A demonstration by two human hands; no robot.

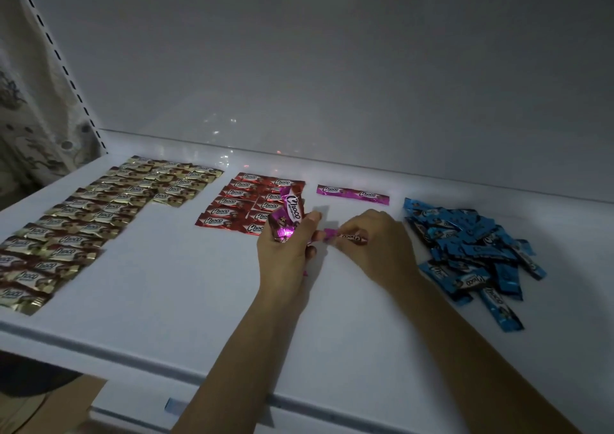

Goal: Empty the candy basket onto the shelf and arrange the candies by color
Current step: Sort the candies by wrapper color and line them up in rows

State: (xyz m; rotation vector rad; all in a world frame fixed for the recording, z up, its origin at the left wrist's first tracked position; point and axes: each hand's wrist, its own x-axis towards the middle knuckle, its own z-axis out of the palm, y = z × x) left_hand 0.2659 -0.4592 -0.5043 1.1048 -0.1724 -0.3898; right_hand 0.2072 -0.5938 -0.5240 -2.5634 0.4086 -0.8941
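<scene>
On the white shelf (186, 277) lie candies sorted by colour. Gold candies (99, 214) form rows at the left, and red candies (242, 201) form a block in the middle. Two purple candies (352, 195) lie end to end behind my hands. Blue candies (471, 251) lie in a loose heap at the right. My left hand (285, 251) grips a bunch of purple candies (288, 214) upright above the shelf. My right hand (372, 244) pinches one purple candy (349, 236) by its end, right beside the left hand. No basket is in view.
The white back wall rises behind the shelf. A slotted upright (63, 68) stands at the left with a patterned curtain (23, 111) beyond it. A cardboard box (43, 403) sits below the shelf's front edge at the lower left.
</scene>
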